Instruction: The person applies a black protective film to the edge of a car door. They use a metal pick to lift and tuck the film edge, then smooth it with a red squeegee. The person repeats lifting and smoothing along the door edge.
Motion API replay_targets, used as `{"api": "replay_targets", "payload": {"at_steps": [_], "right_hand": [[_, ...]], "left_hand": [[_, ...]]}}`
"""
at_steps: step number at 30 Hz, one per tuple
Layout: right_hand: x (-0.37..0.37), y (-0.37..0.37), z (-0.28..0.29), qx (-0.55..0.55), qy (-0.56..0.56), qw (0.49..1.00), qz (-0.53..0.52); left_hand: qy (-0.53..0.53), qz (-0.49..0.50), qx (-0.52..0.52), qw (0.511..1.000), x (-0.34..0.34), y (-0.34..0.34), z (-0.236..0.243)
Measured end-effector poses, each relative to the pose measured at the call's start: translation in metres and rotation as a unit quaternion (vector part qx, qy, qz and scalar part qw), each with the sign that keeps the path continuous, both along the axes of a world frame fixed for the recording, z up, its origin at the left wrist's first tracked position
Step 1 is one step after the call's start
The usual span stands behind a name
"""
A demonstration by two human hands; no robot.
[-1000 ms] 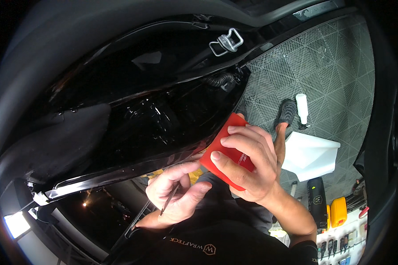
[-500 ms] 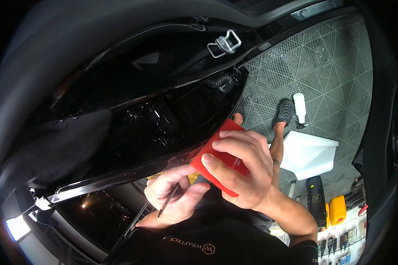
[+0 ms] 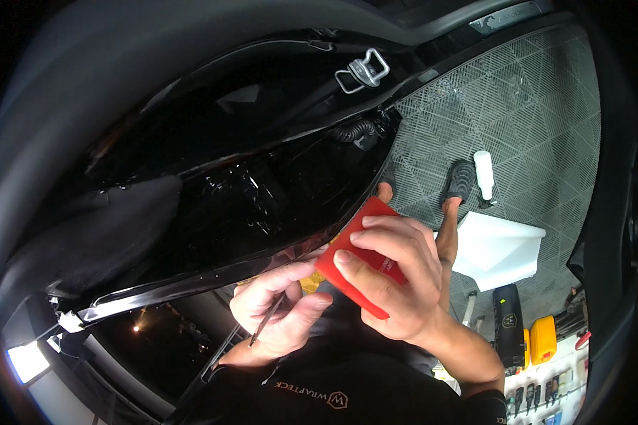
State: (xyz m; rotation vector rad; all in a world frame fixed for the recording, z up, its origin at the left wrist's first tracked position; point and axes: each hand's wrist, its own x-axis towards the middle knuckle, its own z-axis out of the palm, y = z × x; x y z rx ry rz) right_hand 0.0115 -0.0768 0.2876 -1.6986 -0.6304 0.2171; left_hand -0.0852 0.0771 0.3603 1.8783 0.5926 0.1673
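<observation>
Presently, beside the black car panel (image 3: 213, 212), my right hand (image 3: 407, 273) holds, and my left hand (image 3: 294, 319) adjoins, the red card (image 3: 377, 263): likely light, stiff yet springy; grip its broad face. My left fingers curl around a thin rod (image 3: 265, 322).

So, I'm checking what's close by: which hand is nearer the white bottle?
Right. In this view, the right hand, holding a red card, is below and left of the white bottle; the left hand, with a thin tool, is farther left and lower.
</observation>
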Motion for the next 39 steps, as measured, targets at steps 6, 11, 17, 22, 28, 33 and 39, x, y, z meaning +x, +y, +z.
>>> {"api": "replay_targets", "payload": {"at_steps": [6, 11, 17, 22, 28, 33, 39], "right_hand": [[0.000, 0.009, 0.010, 0.006, -0.010, 1.000, -0.001], [0.005, 0.008, 0.022, -0.036, -0.024, 0.999, 0.018], [0.004, 0.016, 0.034, -0.049, -0.003, 0.999, 0.003], [0.008, 0.005, 0.038, -0.069, 0.007, 0.997, 0.019], [0.010, -0.015, 0.031, -0.060, 0.031, 0.998, 0.020], [0.008, -0.012, 0.021, -0.053, 0.016, 0.998, 0.026], [0.005, 0.006, 0.024, -0.039, -0.006, 0.999, -0.004]], "left_hand": [[-0.008, 0.008, -0.006, 1.000, -0.004, 0.000, 0.005], [-0.016, 0.010, 0.001, 1.000, -0.005, 0.001, 0.009], [-0.004, 0.009, 0.016, 1.000, -0.002, 0.002, 0.010], [-0.001, 0.017, -0.017, 1.000, 0.001, 0.000, 0.014], [0.004, -0.001, -0.020, 1.000, 0.005, 0.003, 0.014], [0.009, -0.012, -0.031, 0.999, 0.005, 0.002, 0.013], [0.019, 0.014, -0.013, 1.000, 0.003, -0.003, 0.008]]}}
